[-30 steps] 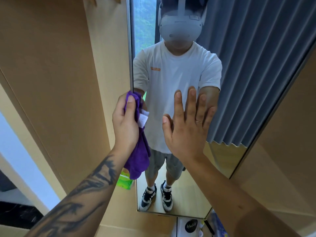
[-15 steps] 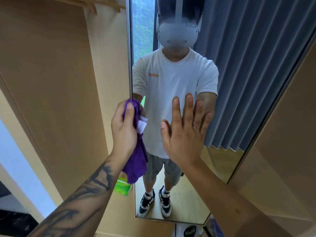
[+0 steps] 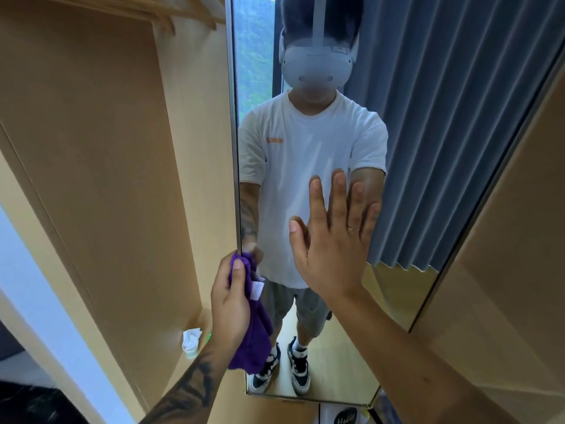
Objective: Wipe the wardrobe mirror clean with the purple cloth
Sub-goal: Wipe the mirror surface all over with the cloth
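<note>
My left hand is clenched around the bunched purple terry cloth, pressing it to the left edge of the tall frameless wardrobe mirror at about seven o'clock in my view, its loose end hanging below my fist. My right hand lies flat on the glass at three o'clock from the cloth, fingers spread wide and holding nothing. A crumpled white tissue sits at nine o'clock from the cloth's tail, in the pale wooden wardrobe compartment.

Mirror: upper glass bare and reachable. Right hand, flat, fingers spread, covers the middle. Left hand with bunched purple cloth occupies the lower left edge. Wardrobe side panel bounds the left; compartment floor holds a white-capped green bottle.
</note>
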